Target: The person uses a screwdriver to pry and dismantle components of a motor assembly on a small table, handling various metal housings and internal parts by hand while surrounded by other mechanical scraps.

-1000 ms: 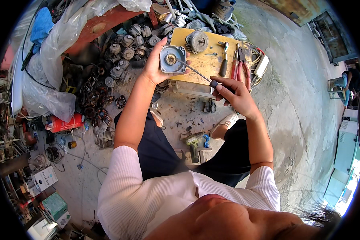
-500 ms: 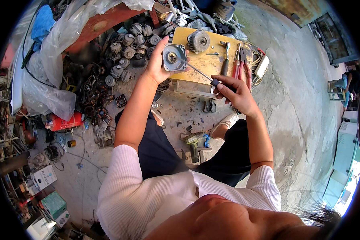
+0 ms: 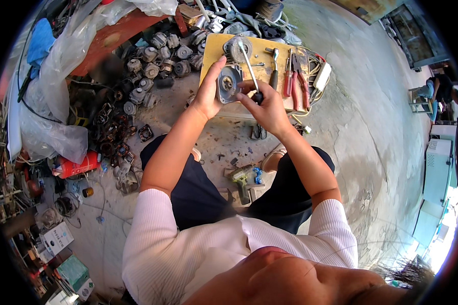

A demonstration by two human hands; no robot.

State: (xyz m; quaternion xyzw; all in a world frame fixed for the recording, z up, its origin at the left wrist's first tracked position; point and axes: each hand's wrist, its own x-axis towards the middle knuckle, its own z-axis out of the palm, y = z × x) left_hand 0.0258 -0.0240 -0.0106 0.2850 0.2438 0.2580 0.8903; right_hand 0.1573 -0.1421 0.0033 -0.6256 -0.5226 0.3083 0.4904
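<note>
Screwdriver [image 3: 249, 69] now off housing [image 3: 229, 84], in curled right hand [image 3: 268, 111], housing in cupped left hand [image 3: 207, 96]

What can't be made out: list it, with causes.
In the head view:
Fingers of the left hand: mostly behind the metal housing.
Housing's back: turned away.
Handle of the screwdriver: partly covered by the right hand.
Hands of the distant person: too small, dark.

Ratchet [image 3: 275, 66], pliers [image 3: 295, 94] on table [image 3: 212, 48]; motors [image 3: 150, 54] left of it; power strip [image 3: 322, 76] right; drill [image 3: 240, 176] before it.
</note>
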